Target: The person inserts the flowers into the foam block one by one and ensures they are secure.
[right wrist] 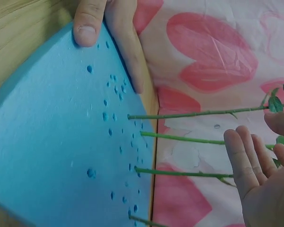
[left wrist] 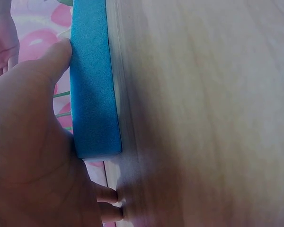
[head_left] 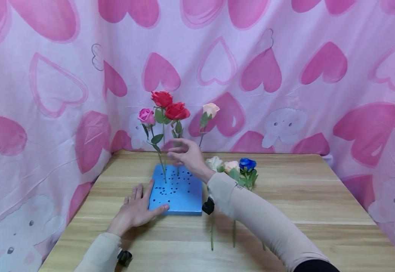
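A blue foam block (head_left: 180,202) dotted with holes lies on the table. Standing in it are a pink rose (head_left: 146,116), a red rose (head_left: 162,99), another red rose (head_left: 178,111) and a cream rose (head_left: 211,109). My left hand (head_left: 134,211) steadies the block's left front corner, thumb on the top face and the other fingers spread beside it. Above the block's far part, my right hand (head_left: 192,158) is beside the upright stems, fingers extended. In the right wrist view, a green stem (right wrist: 180,137) passes behind the fingertips; no grip on it shows.
Right of the block lie a white rose (head_left: 213,163), a pale peach rose (head_left: 232,166) and a blue rose (head_left: 247,164), their stems pointing toward the front and partly hidden by the right arm. A heart-patterned curtain (head_left: 299,113) hangs behind the wooden table (head_left: 299,189).
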The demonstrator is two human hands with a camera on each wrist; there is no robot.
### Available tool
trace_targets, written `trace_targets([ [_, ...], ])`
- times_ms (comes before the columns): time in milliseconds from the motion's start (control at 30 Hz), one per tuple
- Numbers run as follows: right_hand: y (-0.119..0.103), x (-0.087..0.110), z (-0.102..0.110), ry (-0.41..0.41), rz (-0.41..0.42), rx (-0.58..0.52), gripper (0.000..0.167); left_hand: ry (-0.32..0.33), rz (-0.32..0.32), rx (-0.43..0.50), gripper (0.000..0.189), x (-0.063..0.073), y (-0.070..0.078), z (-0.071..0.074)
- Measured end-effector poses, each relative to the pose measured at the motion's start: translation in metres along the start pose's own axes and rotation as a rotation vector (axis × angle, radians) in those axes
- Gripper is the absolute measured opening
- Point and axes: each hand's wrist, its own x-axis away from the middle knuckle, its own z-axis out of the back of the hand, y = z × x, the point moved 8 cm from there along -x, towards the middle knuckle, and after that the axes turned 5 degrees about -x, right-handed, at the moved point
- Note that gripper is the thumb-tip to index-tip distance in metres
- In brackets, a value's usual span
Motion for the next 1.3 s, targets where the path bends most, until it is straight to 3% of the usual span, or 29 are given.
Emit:
trace_targets([
  [533,-0.009,0.022,0.055,0.032,-0.020,-0.027,0.054,0.013,-0.025,0.014,0.125,0.001,0.002,-0.002],
  [933,-0.033,0.050,0.131,0.138,-0.006,-0.025,0.053,0.016,-0.033,0.010,0.125,0.003,0.002,0.004],
  [1300,-0.038,0.074,0.175,0.219,-0.014,-0.022,0.058,-0.007,-0.041,0.011,0.125,0.003,0.003,0.001],
])
